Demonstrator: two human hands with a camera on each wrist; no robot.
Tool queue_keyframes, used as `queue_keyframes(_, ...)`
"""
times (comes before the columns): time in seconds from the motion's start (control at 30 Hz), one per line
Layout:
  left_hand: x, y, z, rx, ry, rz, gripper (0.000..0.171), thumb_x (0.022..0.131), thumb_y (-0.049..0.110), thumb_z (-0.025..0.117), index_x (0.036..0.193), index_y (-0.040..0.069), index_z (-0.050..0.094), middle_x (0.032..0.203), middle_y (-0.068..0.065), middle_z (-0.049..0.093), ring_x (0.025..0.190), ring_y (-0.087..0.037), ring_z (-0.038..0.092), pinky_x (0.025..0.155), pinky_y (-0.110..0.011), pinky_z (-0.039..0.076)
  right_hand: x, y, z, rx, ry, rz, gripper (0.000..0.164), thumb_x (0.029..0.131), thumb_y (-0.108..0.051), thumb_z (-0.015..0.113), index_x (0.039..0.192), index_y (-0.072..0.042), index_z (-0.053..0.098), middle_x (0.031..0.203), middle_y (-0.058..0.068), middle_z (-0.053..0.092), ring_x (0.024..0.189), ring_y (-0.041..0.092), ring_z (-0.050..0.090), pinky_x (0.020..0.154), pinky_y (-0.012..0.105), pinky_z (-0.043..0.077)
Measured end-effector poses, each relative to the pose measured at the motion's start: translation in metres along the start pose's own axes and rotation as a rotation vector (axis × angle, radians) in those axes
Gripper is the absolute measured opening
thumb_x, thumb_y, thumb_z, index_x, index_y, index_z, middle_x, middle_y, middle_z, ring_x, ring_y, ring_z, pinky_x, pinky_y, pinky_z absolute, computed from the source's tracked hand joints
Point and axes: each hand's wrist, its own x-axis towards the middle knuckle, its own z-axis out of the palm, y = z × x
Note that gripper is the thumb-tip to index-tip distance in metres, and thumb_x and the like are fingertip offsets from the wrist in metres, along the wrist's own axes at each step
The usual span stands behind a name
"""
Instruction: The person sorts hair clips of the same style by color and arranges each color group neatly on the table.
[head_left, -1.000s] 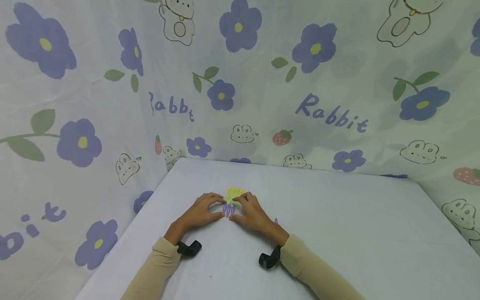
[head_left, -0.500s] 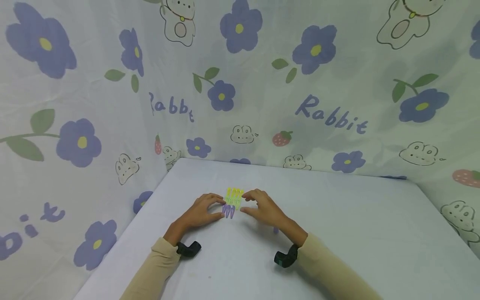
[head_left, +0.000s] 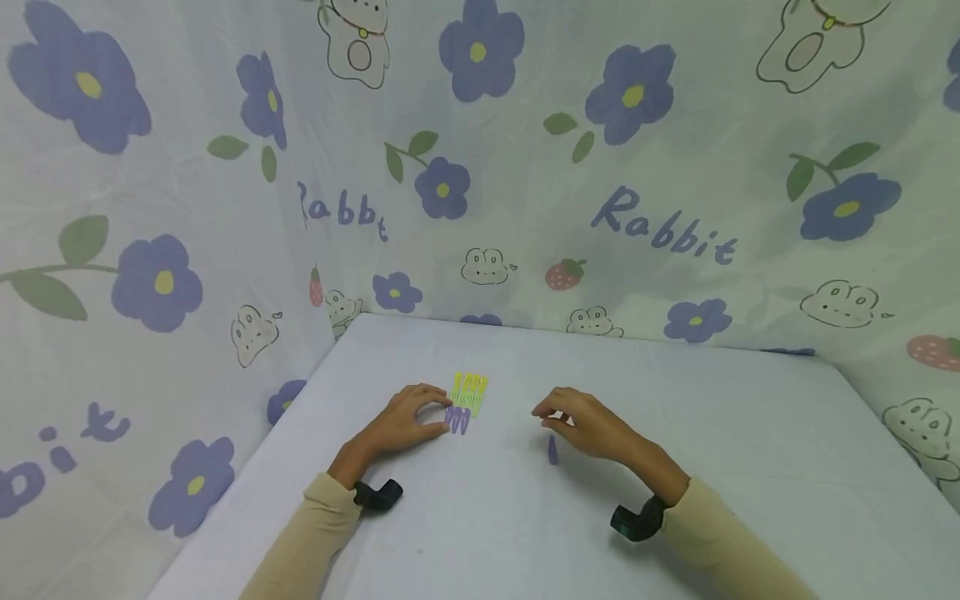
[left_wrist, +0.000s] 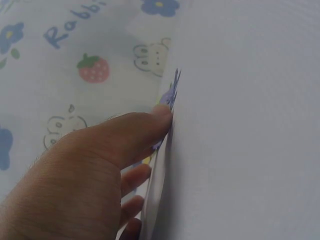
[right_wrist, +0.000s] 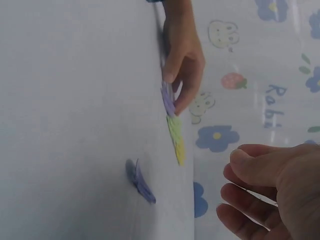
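Snap hair clips lie in stacked rows on the white table: yellow clips (head_left: 470,382) at the back, green clips (head_left: 465,400) in the middle, purple hair clips (head_left: 459,421) in front. At the left end of the purple row, my left hand (head_left: 405,423) holds the outermost clip between thumb and forefinger. In the left wrist view, the thumb (left_wrist: 145,127) partly hides the purple clips. My right hand (head_left: 592,423) hovers with bent fingers and nothing in its grasp. Just below its fingertips lies a single purple hair clip (head_left: 552,451), also visible beyond that hand in the right wrist view.
White cloth covers the table (head_left: 712,442). A curtain (head_left: 525,167) printed with flowers and rabbits rises behind and to the left. Black wrist cameras sit on both wrists, the right one (head_left: 637,521) close above the table.
My right hand has left the clip rows and moved right, to above the lone purple hair clip, uncovering the green and yellow clips. The left hand has stayed in place.
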Motion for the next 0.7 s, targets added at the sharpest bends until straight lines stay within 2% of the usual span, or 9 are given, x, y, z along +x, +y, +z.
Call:
queue_keyframes(0.23,0.000,0.002,0.000,-0.013,-0.006,-0.014,0.043,0.089,0.041,0.074,0.128,0.022,0.066,0.142,-0.003,0.056,0.138,-0.032,0.044,0.115,-0.059,0.030,-0.017,0.012,-0.002,-0.066,-0.068,-0.055,0.022,0.087,0.001,0.073,0.108,-0.008,0.073,0.104,0.001,0.070,0.100,0.016,0.065,0.082,0.026,0.057)
queue_keyframes(0.37,0.000,0.003,-0.001,-0.019,-0.007,-0.028,0.043,0.089,0.041,0.074,0.128,0.023,0.066,0.142,-0.003,0.056,0.139,-0.032,0.044,0.115,-0.059,0.029,-0.021,0.017,0.003,-0.148,-0.131,-0.113,0.024,0.086,0.003,0.073,0.107,-0.011,0.074,0.110,-0.002,0.069,0.106,0.016,0.064,0.089,0.028,0.057)
queue_keyframes(0.57,-0.001,0.004,-0.001,-0.019,-0.006,-0.040,0.043,0.089,0.040,0.074,0.127,0.023,0.066,0.142,-0.002,0.057,0.138,-0.031,0.044,0.115,-0.058,0.029,-0.026,0.014,0.007,-0.290,-0.251,-0.170,0.026,0.087,0.001,0.072,0.110,-0.011,0.075,0.117,0.001,0.070,0.112,0.017,0.066,0.092,0.027,0.056)
queue_keyframes(0.7,-0.001,0.006,-0.002,-0.017,0.004,-0.031,0.042,0.089,0.040,0.074,0.127,0.022,0.067,0.140,-0.002,0.058,0.138,-0.032,0.045,0.114,-0.059,0.030,-0.026,0.013,0.009,-0.350,-0.228,-0.230,0.022,0.086,-0.003,0.076,0.105,-0.013,0.076,0.106,-0.002,0.070,0.101,0.012,0.067,0.088,0.023,0.056)
